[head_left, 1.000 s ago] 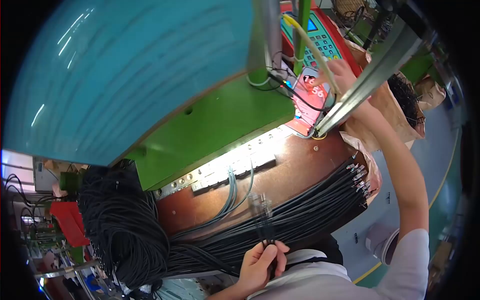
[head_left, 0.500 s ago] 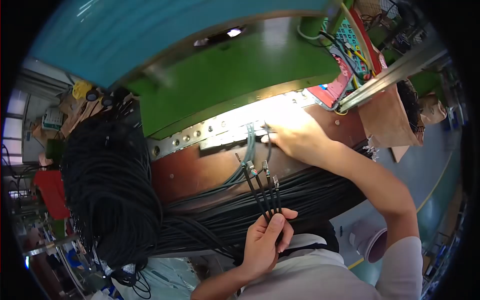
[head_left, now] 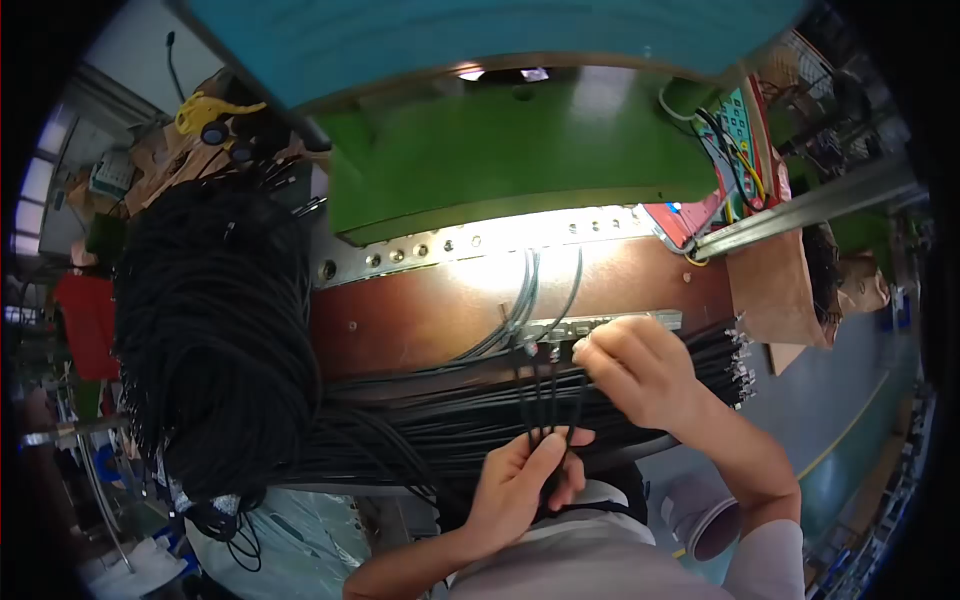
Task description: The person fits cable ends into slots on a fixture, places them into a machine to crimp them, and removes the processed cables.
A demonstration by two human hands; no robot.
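Note:
My left hand (head_left: 520,480) is closed round several black cables (head_left: 538,400) that stand up in a fan, with small metal terminals (head_left: 531,348) at their tops. Over the bench, the fingertips of my right hand (head_left: 645,375) are pinched at the top of the rightmost of these cables; its end is hidden by the fingers. A slotted metal strip (head_left: 570,326) passes behind the right hand, and I cannot tell whether they touch. Thin grey-green wires (head_left: 528,290) run from the lit ledge down to the left.
A green machine housing (head_left: 500,160) overhangs a perforated metal rail (head_left: 400,252) at the back of the brown bench (head_left: 400,310). A large black cable bundle (head_left: 215,350) is heaped at left; more lie along the front. A bin (head_left: 705,520) stands on the floor at right.
My right hand has come down from the lit ledge to the cables' tops and pinched one. The metal strip is now nearer me and further right. My left hand keeps its hold.

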